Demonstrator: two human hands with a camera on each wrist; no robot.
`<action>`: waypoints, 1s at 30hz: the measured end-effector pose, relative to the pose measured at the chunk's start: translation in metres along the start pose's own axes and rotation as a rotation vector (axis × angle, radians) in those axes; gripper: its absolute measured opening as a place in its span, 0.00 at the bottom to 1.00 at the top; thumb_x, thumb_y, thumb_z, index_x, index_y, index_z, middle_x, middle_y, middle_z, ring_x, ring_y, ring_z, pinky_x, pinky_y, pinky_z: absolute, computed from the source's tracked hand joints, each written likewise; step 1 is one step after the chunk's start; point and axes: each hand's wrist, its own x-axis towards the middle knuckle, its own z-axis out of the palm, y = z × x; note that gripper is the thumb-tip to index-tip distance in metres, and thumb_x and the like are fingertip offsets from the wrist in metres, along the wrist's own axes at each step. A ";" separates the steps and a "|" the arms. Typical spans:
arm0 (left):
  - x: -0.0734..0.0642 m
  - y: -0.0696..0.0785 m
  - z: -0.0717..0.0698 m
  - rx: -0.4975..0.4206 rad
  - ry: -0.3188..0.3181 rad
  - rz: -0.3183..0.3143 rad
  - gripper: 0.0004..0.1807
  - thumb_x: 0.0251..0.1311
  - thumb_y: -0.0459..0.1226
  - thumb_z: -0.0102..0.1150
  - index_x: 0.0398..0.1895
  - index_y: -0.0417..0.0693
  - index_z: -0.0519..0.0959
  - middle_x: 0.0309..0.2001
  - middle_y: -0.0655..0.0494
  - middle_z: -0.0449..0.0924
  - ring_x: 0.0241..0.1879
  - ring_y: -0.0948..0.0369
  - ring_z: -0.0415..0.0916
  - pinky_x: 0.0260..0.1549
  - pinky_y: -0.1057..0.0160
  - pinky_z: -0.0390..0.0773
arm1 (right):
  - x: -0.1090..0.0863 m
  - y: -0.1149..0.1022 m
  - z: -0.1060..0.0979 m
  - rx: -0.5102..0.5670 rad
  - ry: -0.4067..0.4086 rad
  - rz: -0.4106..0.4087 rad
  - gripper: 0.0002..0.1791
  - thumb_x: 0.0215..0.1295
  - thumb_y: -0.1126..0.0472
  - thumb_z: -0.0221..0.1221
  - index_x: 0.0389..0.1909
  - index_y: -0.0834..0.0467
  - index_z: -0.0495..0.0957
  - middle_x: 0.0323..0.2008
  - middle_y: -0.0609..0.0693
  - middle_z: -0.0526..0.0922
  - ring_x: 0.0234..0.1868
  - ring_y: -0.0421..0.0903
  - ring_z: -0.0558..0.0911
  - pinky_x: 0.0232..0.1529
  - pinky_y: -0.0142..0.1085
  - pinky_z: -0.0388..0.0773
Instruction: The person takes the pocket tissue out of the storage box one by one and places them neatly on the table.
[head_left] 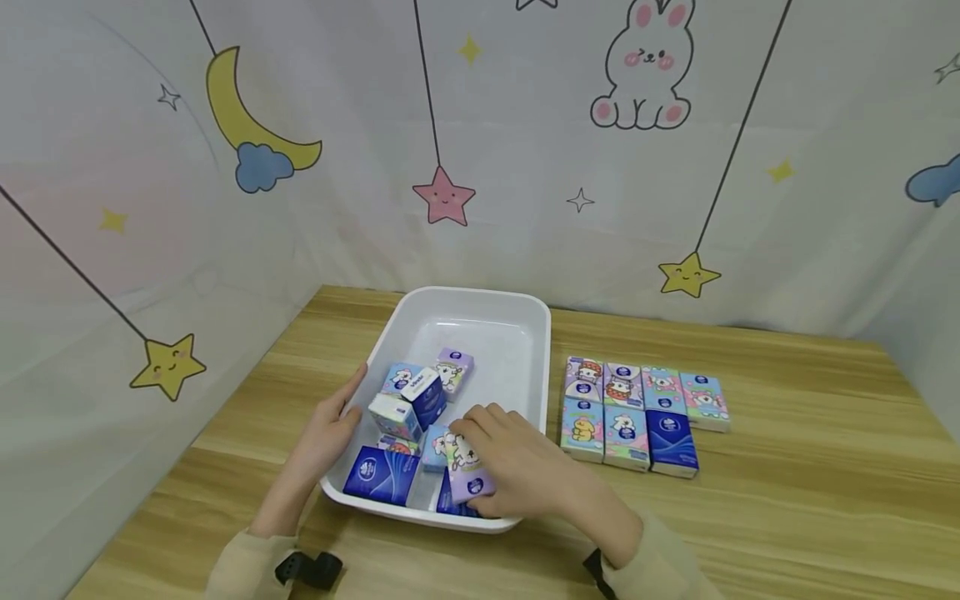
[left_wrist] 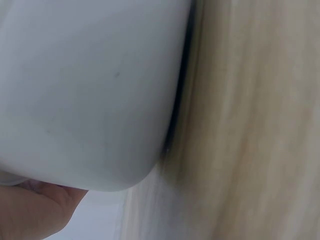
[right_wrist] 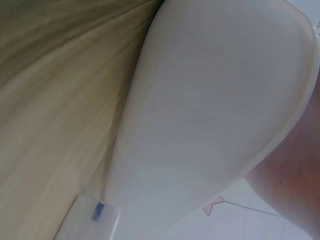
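A white plastic tub (head_left: 487,333) sits on the table with several small tissue packs inside. My left hand (head_left: 327,433) grips its left rim, the thumb over the inner side; in the left wrist view part of that hand (left_wrist: 37,210) shows under the tub's wall (left_wrist: 90,95). Over the tub's near right corner, my right hand (head_left: 517,458) holds a purple tissue pack (head_left: 467,471) with a cartoon print between thumb and fingers. Beneath it lies a dark blue pack, partly covered. Another dark blue tissue pack (head_left: 381,475) lies in the near left corner.
Right of the tub, several tissue packs lie in two rows, among them a yellow-dog pack (head_left: 582,429) and a dark blue pack (head_left: 672,442). The wooden table (head_left: 795,500) meets a printed curtain (head_left: 525,125) at the back.
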 end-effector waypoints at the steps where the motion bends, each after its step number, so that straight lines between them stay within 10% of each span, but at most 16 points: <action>1: 0.000 0.000 0.000 0.001 0.000 -0.001 0.32 0.67 0.27 0.37 0.75 0.47 0.51 0.75 0.42 0.48 0.74 0.41 0.48 0.71 0.40 0.52 | -0.001 0.000 -0.001 0.000 0.008 0.005 0.45 0.49 0.40 0.67 0.66 0.54 0.63 0.58 0.46 0.71 0.55 0.42 0.69 0.57 0.35 0.74; 30: 0.000 0.002 0.001 0.015 0.006 -0.008 0.33 0.66 0.27 0.37 0.75 0.46 0.52 0.75 0.41 0.49 0.74 0.41 0.48 0.71 0.40 0.52 | -0.030 0.010 -0.029 0.090 0.027 0.117 0.49 0.47 0.39 0.68 0.68 0.56 0.63 0.58 0.47 0.71 0.56 0.42 0.68 0.62 0.40 0.73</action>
